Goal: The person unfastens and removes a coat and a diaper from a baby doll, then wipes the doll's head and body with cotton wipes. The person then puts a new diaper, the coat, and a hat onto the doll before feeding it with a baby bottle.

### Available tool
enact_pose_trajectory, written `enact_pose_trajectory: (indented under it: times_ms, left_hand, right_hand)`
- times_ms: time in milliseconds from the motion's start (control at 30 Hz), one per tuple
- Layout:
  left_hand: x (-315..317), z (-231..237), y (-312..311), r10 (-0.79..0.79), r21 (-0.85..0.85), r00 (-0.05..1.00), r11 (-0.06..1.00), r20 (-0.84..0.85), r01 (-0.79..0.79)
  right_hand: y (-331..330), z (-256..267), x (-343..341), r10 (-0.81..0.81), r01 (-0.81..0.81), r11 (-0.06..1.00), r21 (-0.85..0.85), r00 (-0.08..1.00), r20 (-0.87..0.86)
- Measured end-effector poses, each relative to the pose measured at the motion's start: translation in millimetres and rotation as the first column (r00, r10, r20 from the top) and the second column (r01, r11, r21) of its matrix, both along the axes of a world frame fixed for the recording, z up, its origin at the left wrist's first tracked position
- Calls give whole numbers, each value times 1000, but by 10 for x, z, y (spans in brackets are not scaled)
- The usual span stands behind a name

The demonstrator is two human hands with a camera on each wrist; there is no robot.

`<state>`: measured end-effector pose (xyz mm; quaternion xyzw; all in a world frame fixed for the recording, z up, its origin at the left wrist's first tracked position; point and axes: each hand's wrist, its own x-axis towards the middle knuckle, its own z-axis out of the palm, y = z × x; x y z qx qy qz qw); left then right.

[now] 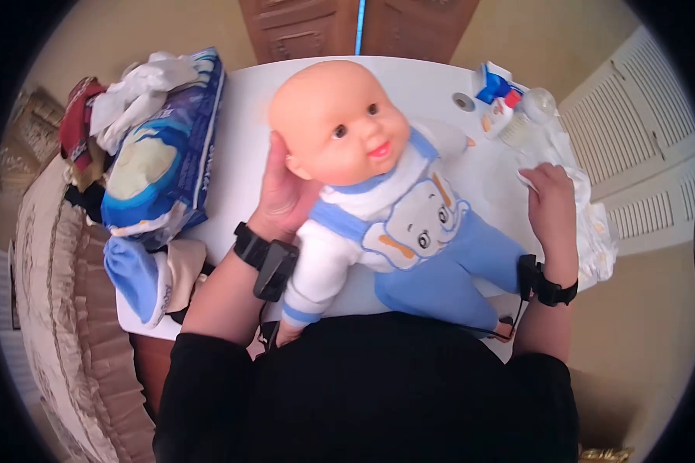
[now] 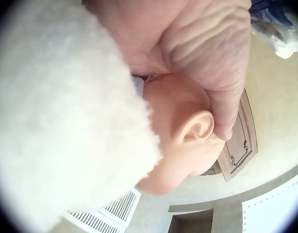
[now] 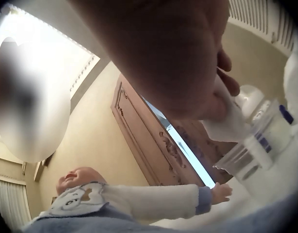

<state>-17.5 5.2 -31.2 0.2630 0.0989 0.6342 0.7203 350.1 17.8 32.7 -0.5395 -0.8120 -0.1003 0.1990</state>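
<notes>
A baby doll [image 1: 428, 224] in a white and blue outfit with an elephant bib leans back over the table, face up. My left hand [image 1: 282, 193] holds its head from behind. In the left wrist view the thumb of that hand [image 2: 207, 53] lies beside the doll's ear [image 2: 195, 127]; the other fingers are hidden under the head. To the right of the doll, my right hand [image 1: 553, 204] has curled fingers pinching a white wipe [image 1: 527, 179]. The right wrist view shows the wipe [image 3: 225, 127] hanging below the fingers, near a clear plastic container [image 3: 253, 158].
A blue diaper pack [image 1: 162, 154] with white cloth on top stands at the left. A blue cap [image 1: 135, 278] lies in front of it. A bottle with a red cap [image 1: 500, 114] and crumpled white sheets [image 1: 594, 239] lie on the right of the white table [image 1: 243, 108].
</notes>
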Motion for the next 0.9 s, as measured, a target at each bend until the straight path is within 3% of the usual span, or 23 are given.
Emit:
enact_pose_trajectory:
  times_ms: [33, 200, 267, 300, 367, 400, 467, 533, 567, 633, 667, 733, 900]
  left_hand:
    - [8, 9, -3, -39, -3, 999, 999, 27, 39]
    - [-14, -21, 21, -98, 28, 991, 995, 95, 96]
    - [-10, -33, 29, -92, 32, 992, 995, 89, 90]
    - [-7, -38, 31, -90, 31, 992, 996, 88, 87]
    - [-6, -45, 29, -125, 74, 985, 990, 121, 117]
    - [-5, -50, 31, -119, 73, 986, 991, 120, 111]
    - [-9, -74, 39, -133, 76, 983, 989, 125, 124]
    - [-21, -101, 37, -126, 73, 984, 990, 125, 117]
    - [-22, -98, 44, -124, 71, 985, 991, 123, 116]
    - [-28, -41, 15, -112, 63, 993, 992, 41, 109]
    - [-35, -13, -3, -93, 55, 995, 994, -36, 95]
    - [-15, 26, -12, -114, 79, 993, 990, -25, 116]
    - [-17, 64, -6, -68, 125, 992, 989, -108, 81]
  right_hand:
    - [20, -5, -16, -17, 17, 1000, -6, 992, 123]
    - [56, 35, -129, -35, 29, 989, 146, 999, 33]
    - [12, 117, -281, 96, -39, 966, 257, 973, -212]
    - [-38, 188, -392, 98, -42, 966, 256, 972, -213]
    - [-165, 359, -679, 334, -250, 922, 296, 899, -282]
    - [-218, 418, -824, 340, -255, 921, 296, 897, -284]
    - [-310, 487, -1107, 583, -522, 779, 347, 808, -92]
    - [-318, 443, -1342, 689, -669, 662, 338, 721, 77]
    - [-301, 414, -1460, 687, -667, 663, 341, 722, 76]
    - [-251, 378, -1666, 726, -716, 499, 488, 653, 216]
    - [-243, 383, -1732, 727, -718, 495, 489, 650, 219]
    - [-230, 393, -1828, 677, -714, 544, 441, 683, 272]
    - [-246, 322, -1778, 682, -775, 499, 389, 627, 375]
